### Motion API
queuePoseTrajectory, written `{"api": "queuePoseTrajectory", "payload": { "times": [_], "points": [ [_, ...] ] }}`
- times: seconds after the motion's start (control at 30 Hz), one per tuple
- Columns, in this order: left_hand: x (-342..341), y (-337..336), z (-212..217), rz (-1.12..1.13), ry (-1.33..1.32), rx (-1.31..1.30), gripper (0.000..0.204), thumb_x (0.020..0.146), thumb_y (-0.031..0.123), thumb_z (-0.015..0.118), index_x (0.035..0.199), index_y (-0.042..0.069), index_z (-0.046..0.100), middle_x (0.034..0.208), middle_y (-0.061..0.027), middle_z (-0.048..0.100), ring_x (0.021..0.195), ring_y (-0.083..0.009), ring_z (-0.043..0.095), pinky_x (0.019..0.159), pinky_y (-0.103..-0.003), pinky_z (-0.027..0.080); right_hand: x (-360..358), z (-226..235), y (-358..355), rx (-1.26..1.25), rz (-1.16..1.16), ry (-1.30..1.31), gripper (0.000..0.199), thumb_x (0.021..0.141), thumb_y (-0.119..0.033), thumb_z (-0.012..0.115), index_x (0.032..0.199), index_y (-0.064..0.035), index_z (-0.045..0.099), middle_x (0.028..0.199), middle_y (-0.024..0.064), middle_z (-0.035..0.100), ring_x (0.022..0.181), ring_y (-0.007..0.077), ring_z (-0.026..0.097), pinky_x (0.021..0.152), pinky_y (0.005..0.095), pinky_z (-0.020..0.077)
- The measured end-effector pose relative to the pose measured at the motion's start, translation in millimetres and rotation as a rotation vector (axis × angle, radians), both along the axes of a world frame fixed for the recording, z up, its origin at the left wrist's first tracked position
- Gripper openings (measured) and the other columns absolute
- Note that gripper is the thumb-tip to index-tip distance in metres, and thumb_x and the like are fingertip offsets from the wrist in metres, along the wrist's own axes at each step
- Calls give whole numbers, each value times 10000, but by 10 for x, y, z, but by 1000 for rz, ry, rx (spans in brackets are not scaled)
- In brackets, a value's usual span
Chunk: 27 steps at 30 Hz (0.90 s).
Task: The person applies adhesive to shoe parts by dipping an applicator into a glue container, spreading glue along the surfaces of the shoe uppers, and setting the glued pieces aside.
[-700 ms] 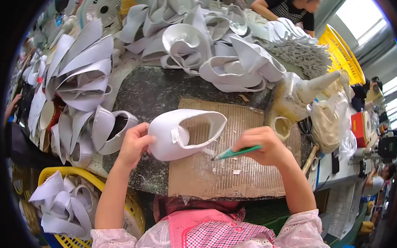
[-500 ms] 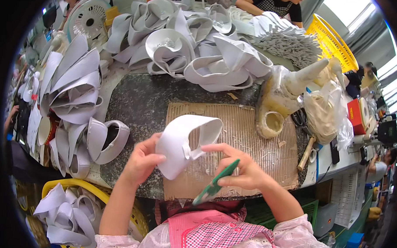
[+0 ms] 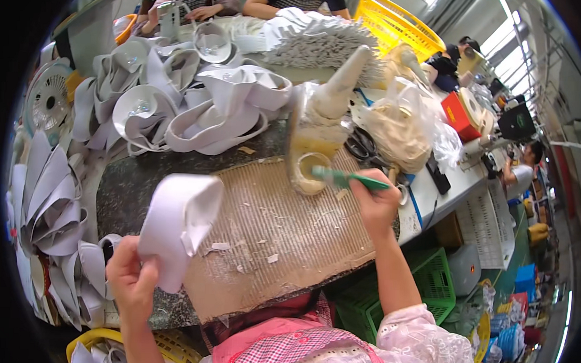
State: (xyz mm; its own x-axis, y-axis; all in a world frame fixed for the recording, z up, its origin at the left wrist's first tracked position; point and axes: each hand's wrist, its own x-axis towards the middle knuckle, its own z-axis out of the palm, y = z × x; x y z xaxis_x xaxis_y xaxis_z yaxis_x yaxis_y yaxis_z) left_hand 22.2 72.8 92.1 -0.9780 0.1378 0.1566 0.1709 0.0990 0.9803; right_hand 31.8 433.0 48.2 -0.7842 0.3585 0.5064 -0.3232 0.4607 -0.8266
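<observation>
My left hand (image 3: 132,275) grips a curved white shoe upper (image 3: 170,225) by its lower edge, thumb on the near side, and holds it up at the left. In my right hand (image 3: 377,207) is a green-handled brush (image 3: 367,181), pinched between thumb and fingers and lying nearly level. Its bristle end reaches the round mouth of a crusted, yellowish glue pot (image 3: 318,134); how deep the bristles go I cannot tell. Below the hands lies a ribbed cardboard sheet (image 3: 288,239) strewn with white scraps.
White uppers (image 3: 222,109) are heaped at the back, with another stack (image 3: 50,199) at the left. Scissors (image 3: 361,145) and a plastic bag of beige material (image 3: 394,134) lie right of the pot. Yellow and green baskets (image 3: 437,276) stand below the table. Other people sit across it.
My right hand has carried the brush from near the upper to the glue pot's mouth. My left hand still holds the upper, now farther left. The whole view has swung to the right.
</observation>
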Motion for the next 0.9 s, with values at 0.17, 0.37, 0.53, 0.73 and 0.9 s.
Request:
{"api": "queuePoseTrajectory", "payload": {
  "times": [0.17,0.37,0.53,0.73,0.9],
  "points": [
    [-138,117,102,-42,320,-240,179,732,-88,472,869,-34,573,852,-105,607,750,-130,552,682,-220,418,-301,-110,216,333,-86,-17,84,661,-54,685,737,-37,653,605,65,580,543,166,508,489,260,389],
    [-299,226,-45,-135,353,-382,203,717,-88,477,881,-21,576,812,-102,609,700,-146,562,644,-237,427,-24,-216,373,166,128,16,51,722,-1,635,771,-12,643,640,47,585,584,115,527,513,250,407],
    [-616,370,-120,-170,184,-412,205,744,-28,460,924,-8,557,710,-103,555,617,-125,502,577,-238,403,207,-269,204,-224,36,-217,21,762,36,588,779,30,599,738,58,603,597,111,559,520,216,454],
    [-1029,601,60,-198,125,-597,224,735,-7,437,931,-13,546,696,-69,552,628,-88,486,593,-238,409,-167,-435,-788,409,416,150,268,638,39,629,901,-5,602,798,120,608,682,243,601,566,294,480],
    [-1007,801,-29,-274,304,-594,204,721,-2,460,907,-2,543,683,-155,539,602,-221,549,583,-304,432,-287,-674,-886,698,314,88,242,629,-12,625,866,-34,585,744,84,583,599,216,576,478,306,450]
  ]
}}
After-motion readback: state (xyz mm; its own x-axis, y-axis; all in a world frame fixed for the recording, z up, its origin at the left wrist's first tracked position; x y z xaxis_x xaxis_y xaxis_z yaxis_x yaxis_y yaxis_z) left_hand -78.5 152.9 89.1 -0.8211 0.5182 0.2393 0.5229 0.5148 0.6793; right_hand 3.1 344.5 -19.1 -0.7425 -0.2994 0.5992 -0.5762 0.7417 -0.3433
